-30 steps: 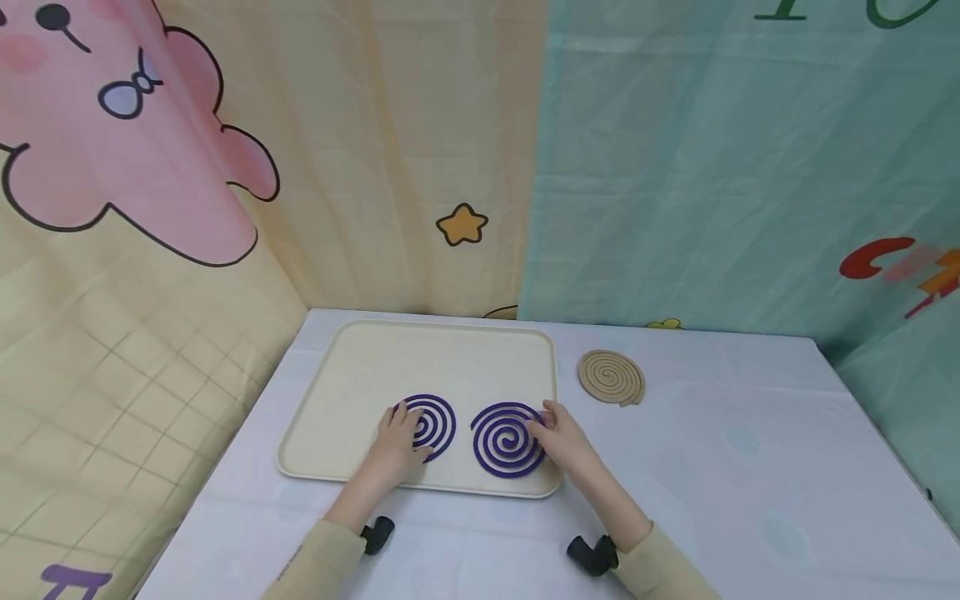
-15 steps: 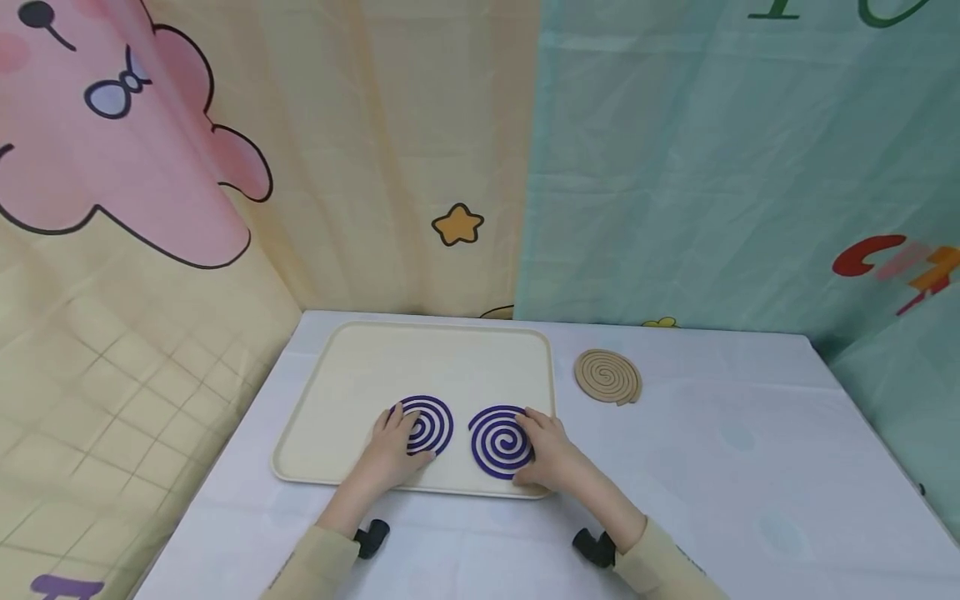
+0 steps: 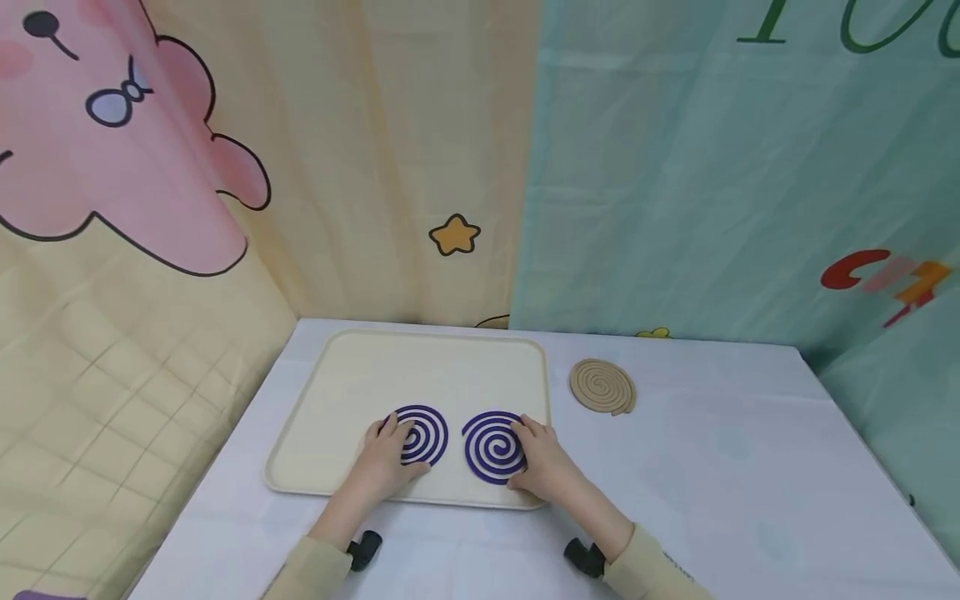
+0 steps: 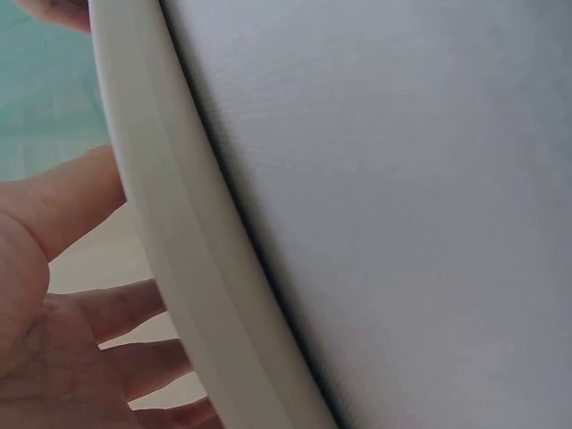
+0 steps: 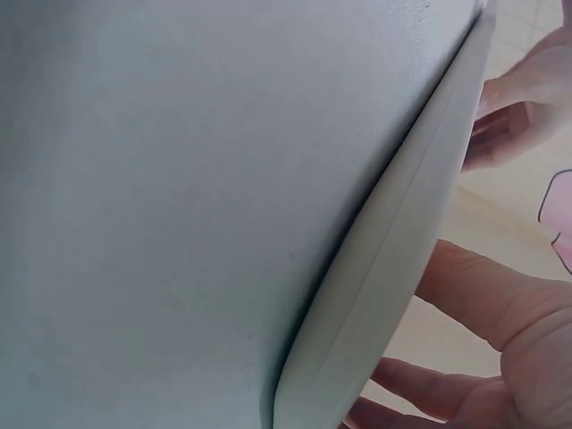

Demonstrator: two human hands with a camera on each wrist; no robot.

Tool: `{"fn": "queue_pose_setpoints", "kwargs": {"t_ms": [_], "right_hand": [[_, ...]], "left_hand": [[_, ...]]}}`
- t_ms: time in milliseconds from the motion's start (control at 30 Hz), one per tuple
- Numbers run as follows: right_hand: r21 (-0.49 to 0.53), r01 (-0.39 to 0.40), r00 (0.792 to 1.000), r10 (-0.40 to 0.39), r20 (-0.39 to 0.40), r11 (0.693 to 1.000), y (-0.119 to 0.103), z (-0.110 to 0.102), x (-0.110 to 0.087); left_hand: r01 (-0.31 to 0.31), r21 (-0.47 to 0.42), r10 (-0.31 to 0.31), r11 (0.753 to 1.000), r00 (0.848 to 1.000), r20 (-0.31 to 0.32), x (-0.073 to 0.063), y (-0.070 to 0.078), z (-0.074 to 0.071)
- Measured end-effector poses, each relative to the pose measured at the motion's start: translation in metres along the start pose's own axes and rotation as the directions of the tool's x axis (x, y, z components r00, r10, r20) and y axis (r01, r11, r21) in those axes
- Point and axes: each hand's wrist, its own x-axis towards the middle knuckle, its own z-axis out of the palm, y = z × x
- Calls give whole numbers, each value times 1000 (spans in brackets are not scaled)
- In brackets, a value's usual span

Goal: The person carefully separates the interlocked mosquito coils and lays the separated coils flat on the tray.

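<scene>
Two dark purple mosquito coils lie flat on a cream tray. My left hand spans the left coil, fingers over its upper left part and thumb at its lower edge. My right hand holds the right coil around its right side, fingers above and thumb below. In the left wrist view, the tray's rim hides the left fingertips. Likewise, the rim covers the right hand's fingertips in the right wrist view.
A tan mosquito coil lies on the white tablecloth right of the tray. Behind the table hang patterned curtains. A black wrist mount sits at the left cuff, another mount at the right.
My right hand has gone from touching the right coil's upper right edge to spanning its right side, thumb lowered to the bottom edge. My left hand stays on the left coil.
</scene>
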Motion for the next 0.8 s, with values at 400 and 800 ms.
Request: {"fn": "queue_pose_setpoints", "kwargs": {"t_ms": [400,800], "right_hand": [[105,-19,997,26,-72,994,9,-29,-8],[150,-159,964,186,-189,976,91,-105,17]], "left_hand": [[15,-64,-16,998,1000,-13,-4,4,-13],[-179,-446,167,877,984,-65,28,79,-4]]}}
